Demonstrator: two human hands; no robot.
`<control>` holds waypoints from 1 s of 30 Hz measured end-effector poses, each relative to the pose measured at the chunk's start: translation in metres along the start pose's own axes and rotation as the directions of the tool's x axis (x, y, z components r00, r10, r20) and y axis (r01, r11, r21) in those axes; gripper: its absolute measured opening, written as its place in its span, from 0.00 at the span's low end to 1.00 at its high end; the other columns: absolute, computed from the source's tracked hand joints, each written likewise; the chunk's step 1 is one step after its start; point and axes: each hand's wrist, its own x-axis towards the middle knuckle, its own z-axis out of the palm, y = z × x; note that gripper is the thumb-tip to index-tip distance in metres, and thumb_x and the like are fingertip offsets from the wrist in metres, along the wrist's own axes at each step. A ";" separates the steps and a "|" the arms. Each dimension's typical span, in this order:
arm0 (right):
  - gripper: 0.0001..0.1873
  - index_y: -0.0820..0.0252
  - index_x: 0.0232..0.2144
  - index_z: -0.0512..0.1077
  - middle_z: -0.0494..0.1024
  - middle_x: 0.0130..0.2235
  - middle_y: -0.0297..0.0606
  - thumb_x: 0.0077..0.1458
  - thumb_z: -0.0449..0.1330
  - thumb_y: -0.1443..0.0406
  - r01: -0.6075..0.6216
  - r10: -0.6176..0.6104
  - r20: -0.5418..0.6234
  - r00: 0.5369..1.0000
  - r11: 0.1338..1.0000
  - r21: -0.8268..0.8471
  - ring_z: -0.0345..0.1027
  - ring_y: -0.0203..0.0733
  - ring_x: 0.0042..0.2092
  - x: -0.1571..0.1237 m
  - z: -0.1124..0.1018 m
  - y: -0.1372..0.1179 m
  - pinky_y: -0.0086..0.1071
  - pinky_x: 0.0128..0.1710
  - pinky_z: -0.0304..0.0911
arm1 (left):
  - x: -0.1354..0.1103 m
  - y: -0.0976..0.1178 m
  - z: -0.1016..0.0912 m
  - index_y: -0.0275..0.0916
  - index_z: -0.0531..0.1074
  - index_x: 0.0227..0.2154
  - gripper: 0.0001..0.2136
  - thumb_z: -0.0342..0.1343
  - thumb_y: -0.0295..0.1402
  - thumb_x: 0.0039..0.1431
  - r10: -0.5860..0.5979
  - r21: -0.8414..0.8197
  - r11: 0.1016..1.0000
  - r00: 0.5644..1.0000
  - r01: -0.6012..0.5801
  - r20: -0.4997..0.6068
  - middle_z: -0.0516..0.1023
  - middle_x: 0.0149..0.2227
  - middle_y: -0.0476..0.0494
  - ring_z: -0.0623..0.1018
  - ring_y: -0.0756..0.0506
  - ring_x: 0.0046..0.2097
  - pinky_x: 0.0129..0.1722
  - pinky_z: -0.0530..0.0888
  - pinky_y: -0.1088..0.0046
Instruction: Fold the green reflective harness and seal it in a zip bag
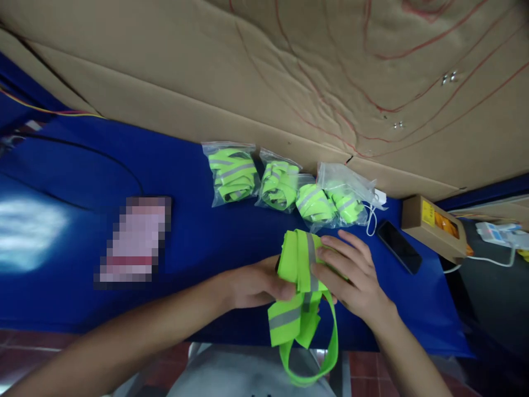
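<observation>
A neon-green strap vest with grey reflective bands point(301, 286) is bunched between both my hands above the near edge of the blue table point(82, 176). My left hand point(256, 284) grips the folded bundle from the left, fingers curled under it. My right hand point(351, 270) clasps it from the right, thumb and fingers pressed on the bands. Loose loops of strap hang down below my hands. Behind them lie several clear bags point(232, 173) each holding a folded green vest.
A dark phone point(399, 246) lies right of my hands, beside a small cardboard box point(433, 226) and a white cable. A pixelated pink object point(134, 240) rests on the left. Large cardboard sheets point(289, 71) stand behind the table.
</observation>
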 end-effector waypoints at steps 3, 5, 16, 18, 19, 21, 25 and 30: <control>0.31 0.45 0.63 0.69 0.76 0.60 0.37 0.62 0.57 0.76 -0.110 0.097 0.117 0.988 0.988 0.109 0.59 0.50 0.71 0.002 -0.003 -0.004 0.56 0.73 0.53 | 0.002 0.001 -0.006 0.37 0.82 0.41 0.21 0.76 0.37 0.43 0.087 -0.028 0.995 0.978 -0.094 -0.190 0.85 0.37 0.42 0.83 0.43 0.37 0.40 0.77 0.68; 0.34 0.51 0.67 0.65 0.68 0.67 0.43 0.61 0.57 0.75 -0.234 0.165 0.252 0.954 0.933 0.275 0.51 0.53 0.74 0.001 -0.006 -0.002 0.55 0.73 0.54 | 0.007 0.001 -0.009 0.39 0.82 0.43 0.19 0.72 0.30 0.44 0.087 -0.014 0.995 0.945 -0.096 -0.316 0.85 0.37 0.44 0.82 0.44 0.36 0.39 0.77 0.69; 0.35 0.47 0.61 0.72 0.73 0.63 0.43 0.57 0.65 0.40 -0.511 0.648 0.511 0.565 -0.211 0.833 0.73 0.49 0.60 -0.002 0.032 -0.004 0.43 0.57 0.71 | 0.010 0.002 -0.009 0.35 0.82 0.37 0.13 0.70 0.27 0.44 0.282 0.042 0.958 0.896 -0.285 -0.344 0.83 0.33 0.42 0.80 0.44 0.33 0.34 0.76 0.70; 0.33 0.52 0.57 0.75 0.78 0.58 0.46 0.56 0.67 0.42 -0.531 0.495 0.660 0.565 -0.394 0.750 0.78 0.49 0.53 0.003 0.044 -0.017 0.44 0.50 0.75 | 0.008 0.004 -0.008 0.34 0.81 0.35 0.09 0.69 0.30 0.49 0.299 0.062 0.953 0.887 -0.297 -0.351 0.81 0.30 0.42 0.78 0.45 0.27 0.26 0.73 0.71; 0.31 0.54 0.54 0.76 0.80 0.54 0.46 0.57 0.67 0.43 -0.538 0.443 0.702 0.558 -0.451 0.712 0.79 0.49 0.49 0.005 0.049 -0.023 0.42 0.46 0.76 | 0.007 0.005 -0.008 0.34 0.80 0.34 0.08 0.69 0.32 0.52 0.298 0.086 0.954 0.893 -0.286 -0.337 0.80 0.28 0.42 0.76 0.46 0.24 0.23 0.72 0.71; 0.26 0.59 0.48 0.77 0.83 0.43 0.43 0.60 0.65 0.45 -0.521 0.452 0.723 0.523 -0.502 0.690 0.80 0.44 0.40 0.009 0.055 -0.030 0.36 0.39 0.75 | 0.006 0.005 -0.008 0.34 0.80 0.35 0.08 0.68 0.34 0.55 0.347 0.190 0.935 0.883 -0.300 -0.316 0.80 0.30 0.42 0.76 0.46 0.23 0.21 0.73 0.70; 0.21 0.62 0.35 0.77 0.79 0.28 0.35 0.62 0.65 0.49 -0.542 0.610 0.650 0.454 -0.390 0.745 0.67 0.32 0.24 0.009 0.057 -0.023 0.28 0.27 0.64 | 0.007 0.002 -0.013 0.42 0.78 0.53 0.21 0.68 0.26 0.55 0.717 0.637 0.622 0.658 -0.456 -0.230 0.81 0.54 0.39 0.82 0.39 0.52 0.52 0.79 0.64; 0.15 0.61 0.34 0.78 0.76 0.24 0.33 0.59 0.68 0.54 -0.623 0.628 0.605 0.489 -0.234 0.747 0.69 0.36 0.26 0.004 0.043 -0.011 0.30 0.31 0.65 | 0.012 -0.001 -0.033 0.44 0.67 0.65 0.31 0.64 0.27 0.59 0.741 0.845 0.082 0.599 -0.528 0.302 0.70 0.66 0.33 0.72 0.35 0.67 0.65 0.70 0.58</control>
